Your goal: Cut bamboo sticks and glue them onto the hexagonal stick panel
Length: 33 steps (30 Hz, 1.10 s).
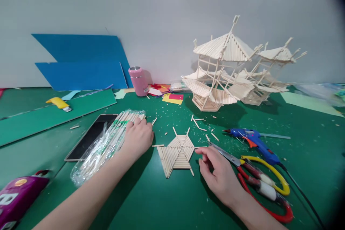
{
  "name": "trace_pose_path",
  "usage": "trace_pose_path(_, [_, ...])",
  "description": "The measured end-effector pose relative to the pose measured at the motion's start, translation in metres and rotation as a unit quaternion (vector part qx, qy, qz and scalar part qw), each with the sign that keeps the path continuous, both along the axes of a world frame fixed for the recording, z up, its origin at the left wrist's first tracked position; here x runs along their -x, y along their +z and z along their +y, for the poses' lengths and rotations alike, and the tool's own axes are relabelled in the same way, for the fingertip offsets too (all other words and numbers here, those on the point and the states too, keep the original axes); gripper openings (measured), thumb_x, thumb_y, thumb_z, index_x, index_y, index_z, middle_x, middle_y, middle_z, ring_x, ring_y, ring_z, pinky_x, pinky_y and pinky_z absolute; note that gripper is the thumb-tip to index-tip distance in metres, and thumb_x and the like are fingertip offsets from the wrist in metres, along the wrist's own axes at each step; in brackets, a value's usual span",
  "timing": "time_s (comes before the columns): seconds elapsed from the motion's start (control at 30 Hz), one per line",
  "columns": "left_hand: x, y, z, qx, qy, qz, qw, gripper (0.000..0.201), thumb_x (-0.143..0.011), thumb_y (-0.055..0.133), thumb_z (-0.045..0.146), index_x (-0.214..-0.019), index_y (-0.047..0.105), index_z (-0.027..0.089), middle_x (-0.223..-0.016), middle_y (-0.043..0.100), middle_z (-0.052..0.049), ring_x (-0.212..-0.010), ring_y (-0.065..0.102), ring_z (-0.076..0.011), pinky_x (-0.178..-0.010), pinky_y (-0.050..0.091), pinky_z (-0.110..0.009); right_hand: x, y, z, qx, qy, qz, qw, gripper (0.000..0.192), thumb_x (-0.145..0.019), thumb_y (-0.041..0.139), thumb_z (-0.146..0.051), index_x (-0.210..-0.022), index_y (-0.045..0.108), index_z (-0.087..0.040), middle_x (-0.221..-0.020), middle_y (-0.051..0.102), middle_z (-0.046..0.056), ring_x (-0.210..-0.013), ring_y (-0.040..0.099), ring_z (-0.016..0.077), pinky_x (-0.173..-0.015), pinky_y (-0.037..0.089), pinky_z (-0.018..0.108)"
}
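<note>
At the desk's (167,201) nine o'clock, the left hand (137,137) grips stick bundle (107,145); right hand (215,172), loosely open, steadies the hexagonal panel (178,151).

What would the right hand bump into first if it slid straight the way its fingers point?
Probably the hexagonal stick panel: the right hand points left toward its edge, with only bare green mat between.

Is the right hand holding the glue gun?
No. The right hand rests on the green mat beside the hexagonal stick panel, while the blue glue gun lies untouched farther right.
</note>
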<state>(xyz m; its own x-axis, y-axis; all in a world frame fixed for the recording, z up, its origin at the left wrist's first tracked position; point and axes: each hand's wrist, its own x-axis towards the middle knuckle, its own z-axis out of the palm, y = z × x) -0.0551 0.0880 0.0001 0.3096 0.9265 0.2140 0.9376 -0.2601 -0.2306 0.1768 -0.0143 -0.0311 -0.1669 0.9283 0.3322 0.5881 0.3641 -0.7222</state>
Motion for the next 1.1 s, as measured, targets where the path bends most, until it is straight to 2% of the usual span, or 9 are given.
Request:
trace_pose_path(0.2, [0.002,-0.009,0.008,0.007,-0.001,0.008,1.0,0.024,-0.076,0.041,0.014,-0.072,0.064,0.011,-0.078,0.062,-0.017,-0.088,0.053,-0.0327,-0.069,0.034,-0.041,-0.001,-0.002,0.001,-0.003,0.002,-0.002,1.0,0.021,-0.083,0.043,-0.014,-0.102,0.051,-0.02,-0.08,0.05,0.001,-0.067,0.052,0.0122,-0.062,0.044,0.025])
trace_pose_path(0.43, [-0.003,-0.003,-0.004,0.01,0.01,-0.028,1.0,0.02,-0.075,0.041,0.017,-0.067,0.059,0.014,-0.075,0.062,-0.013,-0.087,0.053,-0.032,-0.07,0.034,-0.04,-0.003,0.003,0.0,-0.006,0.012,-0.013,1.0,0.018,-0.087,0.041,-0.016,-0.099,0.054,-0.019,-0.093,0.058,0.005,-0.087,0.055,0.0153,-0.077,0.044,0.028])
trace_pose_path(0.6, [-0.006,-0.003,-0.016,0.023,0.007,-0.093,0.995,0.016,-0.078,0.039,0.018,-0.074,0.055,0.015,-0.075,0.061,-0.008,-0.072,0.057,-0.0217,-0.062,0.037,-0.031,-0.003,0.004,0.001,-0.01,0.004,-0.029,1.0,0.018,-0.089,0.039,-0.019,-0.098,0.055,-0.02,-0.091,0.062,0.004,-0.084,0.058,0.0145,-0.074,0.046,0.027])
trace_pose_path(0.77, [-0.006,-0.015,-0.026,0.026,-0.014,-0.161,0.987,0.017,-0.083,0.035,0.017,-0.078,0.052,0.016,-0.071,0.061,-0.005,-0.063,0.056,-0.0163,-0.057,0.038,-0.026,-0.01,0.014,0.006,-0.022,-0.048,-0.075,0.996,0.016,-0.087,0.044,-0.023,-0.097,0.056,-0.019,-0.087,0.063,0.004,-0.079,0.059,0.0152,-0.069,0.047,0.027])
trace_pose_path(0.87, [-0.005,-0.022,-0.03,0.028,-0.026,-0.188,0.981,0.017,-0.084,0.035,0.018,-0.08,0.051,0.016,-0.072,0.061,-0.005,-0.062,0.056,-0.0163,-0.057,0.038,-0.026,-0.019,0.029,0.021,-0.026,-0.088,-0.12,0.988,0.018,-0.086,0.045,-0.024,-0.099,0.055,-0.018,-0.087,0.063,0.004,-0.075,0.059,0.0153,-0.068,0.047,0.028])
trace_pose_path(0.97, [-0.004,-0.025,-0.032,0.034,-0.037,-0.204,0.978,0.017,-0.084,0.035,0.017,-0.082,0.052,0.016,-0.074,0.061,-0.006,-0.063,0.057,-0.0173,-0.057,0.039,-0.027,-0.026,0.04,0.05,-0.011,-0.112,-0.185,0.976,0.017,-0.085,0.047,-0.023,-0.098,0.056,-0.017,-0.088,0.064,0.005,-0.075,0.059,0.0159,-0.069,0.047,0.03])
trace_pose_path(1.03, [-0.003,-0.025,-0.033,0.039,-0.043,-0.212,0.976,0.018,-0.085,0.034,0.017,-0.083,0.052,0.015,-0.076,0.062,-0.006,-0.065,0.058,-0.0184,-0.059,0.04,-0.028,-0.025,0.04,0.074,0.018,-0.11,-0.236,0.965,0.015,-0.084,0.049,-0.022,-0.096,0.057,-0.017,-0.086,0.064,0.004,-0.077,0.059,0.0164,-0.07,0.048,0.032])
trace_pose_path(1.1, [-0.001,-0.025,-0.033,0.042,-0.046,-0.219,0.974,0.019,-0.085,0.034,0.017,-0.085,0.053,0.015,-0.078,0.062,-0.007,-0.069,0.059,-0.0194,-0.06,0.041,-0.029,-0.022,0.036,0.097,0.054,-0.097,-0.288,0.951,0.019,-0.086,0.051,-0.026,-0.101,0.057,-0.016,-0.095,0.062,0.005,-0.082,0.059,0.0164,-0.072,0.049,0.034])
